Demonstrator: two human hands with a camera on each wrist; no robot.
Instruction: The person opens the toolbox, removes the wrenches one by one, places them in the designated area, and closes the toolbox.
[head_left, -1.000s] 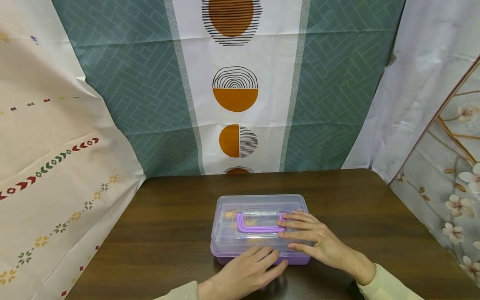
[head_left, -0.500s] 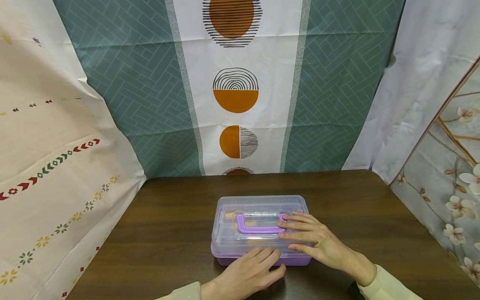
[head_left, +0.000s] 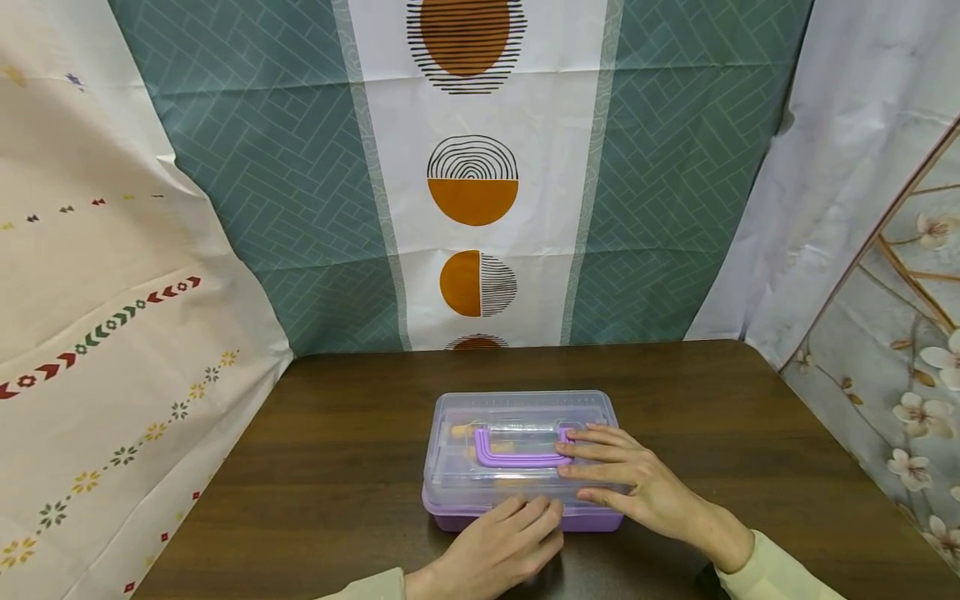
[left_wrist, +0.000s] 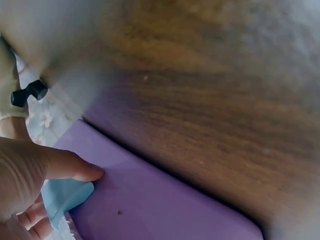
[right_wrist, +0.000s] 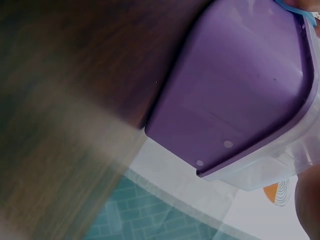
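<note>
A plastic box with a clear lid (head_left: 517, 407) and a purple base (head_left: 592, 522) sits on the table. Its purple carry handle (head_left: 521, 460) lies folded flat on the lid. At the middle of the front side is my left hand (head_left: 498, 546); in the left wrist view its thumb and fingers pinch a light blue latch (left_wrist: 65, 196). My right hand (head_left: 637, 479) rests on the right part of the lid with fingers spread, fingertips over the handle's right end. Orange-tan pieces (head_left: 461, 431) show dimly through the lid.
The dark wooden table (head_left: 352, 450) extends on both sides of the box. A green and white patterned cloth (head_left: 495, 242) hangs behind it. A cream cloth (head_left: 150, 350) hangs at left, a floral one (head_left: 892, 400) at right.
The left thumb has drawn in toward the fingers at the box's front, closing on the latch. The right hand and the box stay in place.
</note>
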